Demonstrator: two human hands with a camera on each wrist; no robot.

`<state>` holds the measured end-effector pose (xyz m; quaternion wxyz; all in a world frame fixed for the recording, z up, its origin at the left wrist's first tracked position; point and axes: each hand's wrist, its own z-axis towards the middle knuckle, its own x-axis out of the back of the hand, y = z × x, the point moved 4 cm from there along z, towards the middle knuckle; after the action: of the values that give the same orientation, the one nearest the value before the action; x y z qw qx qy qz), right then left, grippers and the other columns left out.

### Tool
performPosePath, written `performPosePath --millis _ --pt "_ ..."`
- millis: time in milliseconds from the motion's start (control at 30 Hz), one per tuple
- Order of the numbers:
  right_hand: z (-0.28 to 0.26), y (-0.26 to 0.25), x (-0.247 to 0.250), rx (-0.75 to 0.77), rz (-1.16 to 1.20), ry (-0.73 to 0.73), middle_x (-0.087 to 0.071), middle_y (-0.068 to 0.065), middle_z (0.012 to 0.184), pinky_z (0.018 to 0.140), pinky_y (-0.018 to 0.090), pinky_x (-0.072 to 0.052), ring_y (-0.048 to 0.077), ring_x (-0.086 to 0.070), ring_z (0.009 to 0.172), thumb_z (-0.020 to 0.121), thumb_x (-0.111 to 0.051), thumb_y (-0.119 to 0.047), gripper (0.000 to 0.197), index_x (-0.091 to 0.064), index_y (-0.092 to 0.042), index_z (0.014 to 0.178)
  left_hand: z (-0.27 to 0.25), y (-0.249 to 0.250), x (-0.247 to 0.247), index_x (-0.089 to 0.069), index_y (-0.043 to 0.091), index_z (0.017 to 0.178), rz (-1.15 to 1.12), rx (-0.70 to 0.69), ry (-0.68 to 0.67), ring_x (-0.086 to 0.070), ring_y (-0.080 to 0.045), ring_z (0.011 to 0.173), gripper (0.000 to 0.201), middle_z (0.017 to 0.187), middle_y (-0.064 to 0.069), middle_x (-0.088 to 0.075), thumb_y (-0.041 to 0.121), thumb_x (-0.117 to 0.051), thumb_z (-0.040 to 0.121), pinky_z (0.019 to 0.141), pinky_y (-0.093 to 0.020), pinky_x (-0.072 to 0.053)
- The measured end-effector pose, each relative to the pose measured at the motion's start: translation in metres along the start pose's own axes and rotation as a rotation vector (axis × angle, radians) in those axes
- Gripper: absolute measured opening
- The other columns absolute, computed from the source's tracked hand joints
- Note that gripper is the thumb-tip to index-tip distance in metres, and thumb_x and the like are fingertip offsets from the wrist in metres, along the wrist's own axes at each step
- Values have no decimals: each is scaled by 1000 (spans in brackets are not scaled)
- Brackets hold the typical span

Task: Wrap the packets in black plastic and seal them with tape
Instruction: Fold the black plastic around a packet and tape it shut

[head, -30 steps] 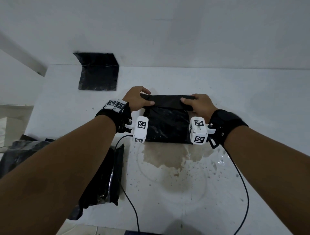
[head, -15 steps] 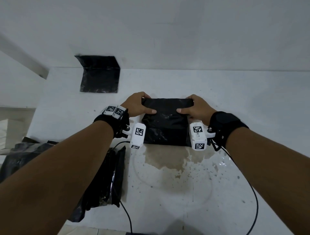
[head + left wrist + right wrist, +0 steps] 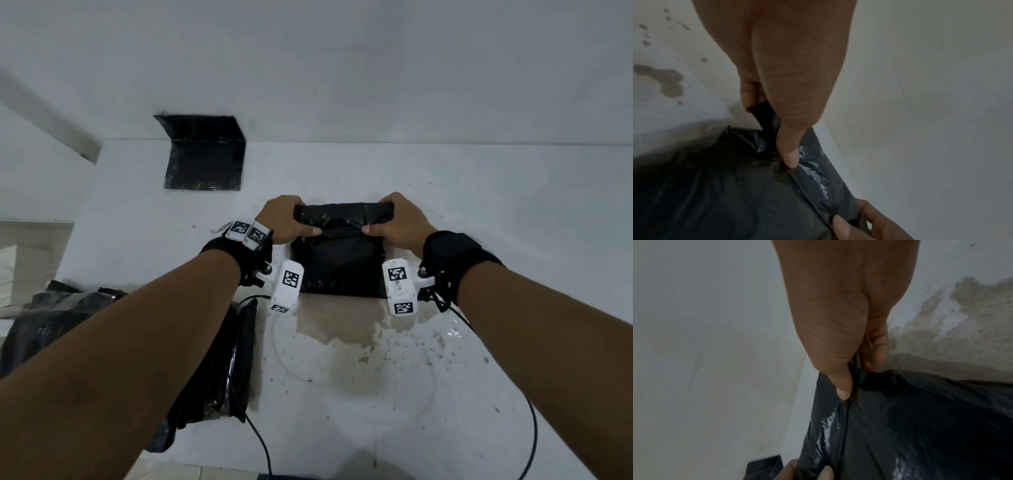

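2 hands, 1 wrapped bundle, 1 loose black sheet

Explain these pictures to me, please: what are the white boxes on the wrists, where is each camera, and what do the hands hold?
No machine works here: a person uses two bare hands. The wide picture comes from a head camera; the close ones come from the white wrist cameras. The left hand and right hand each pinch an end of a rolled fold on a black plastic bundle lying on the stained white table. More black plastic lies under the left arm, and a folded black sheet leans against the wall. No tape is visible.
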<state>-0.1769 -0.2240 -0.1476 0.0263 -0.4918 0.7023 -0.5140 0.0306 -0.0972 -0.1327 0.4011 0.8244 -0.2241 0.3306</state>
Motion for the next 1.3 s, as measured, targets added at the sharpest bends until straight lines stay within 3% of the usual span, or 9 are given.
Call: performPosePath --millis 133,300,433,567,800,1000,1100,1200,1300 --pt "-11 7 8 -100 160 6 -65 7 97 53 23 -50 16 -64 71 78 -82 -38 56 -51 -14 118 -2 -6 5 -60 16 112 -79 55 19 -60 -21 104 54 112 -2 -64 49 -81 75 93 -37 -50" --pt "-18 11 14 -150 202 31 -66 4 82 54 25 -50 16 -61 63 85 -71 -51 43 -57 -18 108 -5 -17 16 -58 23 109 -326 203 64 -64 -21 100 71 109 -1 -64 78 -67 65 92 -41 -54" --pt "-19 11 11 -143 241 11 -62 4 77 50 22 -47 16 -56 59 88 -73 -38 37 -63 -9 108 -10 -10 19 -61 13 95 -437 234 -11 -67 -21 86 42 103 -12 -69 50 -75 82 86 -37 -58" --pt "-20 13 6 -135 247 4 -63 4 74 44 19 -44 14 -55 55 89 -73 -28 35 -61 -4 112 -13 -9 16 -63 13 85 -429 223 -42 -68 -23 85 27 89 -12 -70 26 -85 76 84 -36 -59" --pt "-22 12 6 -112 190 18 -67 6 89 52 25 -47 14 -60 63 81 -80 -33 44 -56 -14 113 -16 -9 13 -58 14 97 -314 222 -33 -65 -21 88 38 99 -10 -68 29 -86 75 82 -37 -58" --pt "-29 13 2 -121 105 50 -66 10 103 54 28 -47 23 -63 78 80 -80 -37 50 -53 -13 115 -23 -5 12 -45 10 127 -34 238 55 -58 -26 111 79 120 -8 -60 47 -85 69 95 -40 -50" --pt "-35 11 8 -138 94 112 -64 8 113 60 30 -50 27 -66 92 79 -74 -52 65 -47 -16 126 -29 8 15 -34 12 140 75 238 136 -48 -33 123 97 136 -15 -44 49 -86 67 100 -43 -46" --pt "-46 10 19 -125 113 191 -69 6 101 58 32 -51 23 -65 78 86 -65 -55 51 -53 -15 115 -40 28 21 -39 16 136 151 210 298 -44 -32 124 85 135 -14 -41 39 -86 69 99 -43 -44" --pt "-61 15 34 -84 87 283 -72 6 93 79 42 -58 27 -67 85 85 -65 -53 36 -61 -17 91 -50 58 26 -51 15 122 187 27 441 -51 -28 113 50 123 -10 -51 18 -73 77 93 -38 -45"
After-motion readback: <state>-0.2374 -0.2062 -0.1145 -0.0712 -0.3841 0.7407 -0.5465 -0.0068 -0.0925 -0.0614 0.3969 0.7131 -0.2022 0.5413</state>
